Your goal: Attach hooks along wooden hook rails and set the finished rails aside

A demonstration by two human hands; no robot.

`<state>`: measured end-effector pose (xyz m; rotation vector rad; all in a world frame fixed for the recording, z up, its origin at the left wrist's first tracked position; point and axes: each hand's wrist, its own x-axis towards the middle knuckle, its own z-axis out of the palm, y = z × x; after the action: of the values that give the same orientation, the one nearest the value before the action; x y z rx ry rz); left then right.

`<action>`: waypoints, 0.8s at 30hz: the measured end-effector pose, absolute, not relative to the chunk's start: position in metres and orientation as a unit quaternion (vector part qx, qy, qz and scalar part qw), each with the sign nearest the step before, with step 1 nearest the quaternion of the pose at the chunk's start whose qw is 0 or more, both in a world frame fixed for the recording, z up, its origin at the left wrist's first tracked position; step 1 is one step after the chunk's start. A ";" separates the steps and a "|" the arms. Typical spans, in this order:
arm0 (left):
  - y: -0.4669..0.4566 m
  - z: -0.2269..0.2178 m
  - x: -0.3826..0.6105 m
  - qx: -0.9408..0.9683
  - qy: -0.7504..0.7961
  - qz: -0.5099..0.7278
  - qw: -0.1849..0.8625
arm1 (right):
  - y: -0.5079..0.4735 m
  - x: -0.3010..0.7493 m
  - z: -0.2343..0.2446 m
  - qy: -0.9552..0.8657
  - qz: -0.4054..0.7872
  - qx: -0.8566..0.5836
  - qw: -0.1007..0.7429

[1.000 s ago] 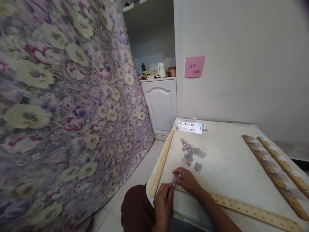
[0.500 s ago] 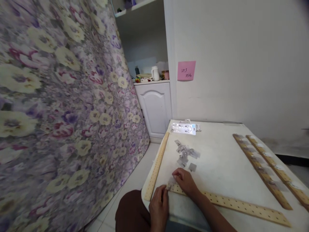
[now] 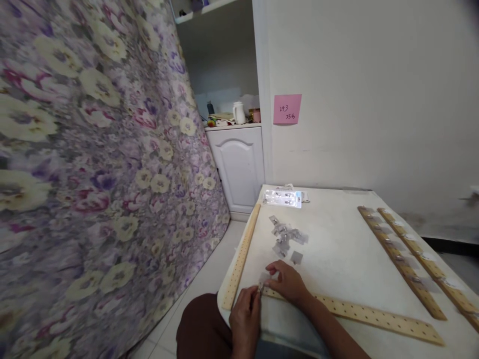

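Note:
Both my hands meet at the near left corner of a white table (image 3: 348,259). My right hand (image 3: 287,282) pinches a small clear plastic packet (image 3: 265,277) and rests on the left end of a perforated wooden strip (image 3: 359,315) lying along the front edge. My left hand (image 3: 245,315) has its fingers closed at that same strip end, on a small metal piece I cannot make out. A loose pile of small clear packets (image 3: 287,237) lies just beyond my right hand.
A second perforated strip (image 3: 241,257) runs along the table's left edge. Two more strips (image 3: 406,267) carrying packets lie at the right. A carded package (image 3: 282,198) sits at the far edge. A floral fabric (image 3: 93,174) hangs on the left; a white cabinet (image 3: 239,167) and pink note (image 3: 287,108) stand behind.
The view shifted slightly, moving the table leftward in frame. My hands stay together at the strip's left end, with only small finger movements.

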<state>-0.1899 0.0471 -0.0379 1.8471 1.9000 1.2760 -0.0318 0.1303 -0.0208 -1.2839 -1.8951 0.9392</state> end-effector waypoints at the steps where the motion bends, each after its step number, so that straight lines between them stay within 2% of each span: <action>1: 0.047 -0.038 -0.190 0.625 0.642 0.432 0.099 | 0.129 -0.033 -0.020 -0.732 0.353 -0.488 0.318; 24: 0.044 -0.035 -0.189 0.629 0.638 0.431 0.108 | 0.125 -0.046 -0.010 -0.730 0.320 -0.537 0.276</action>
<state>-0.1889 0.0444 -0.0345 1.8492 1.8780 1.2679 -0.0459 0.1247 -0.0100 -1.4437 -1.9607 0.8593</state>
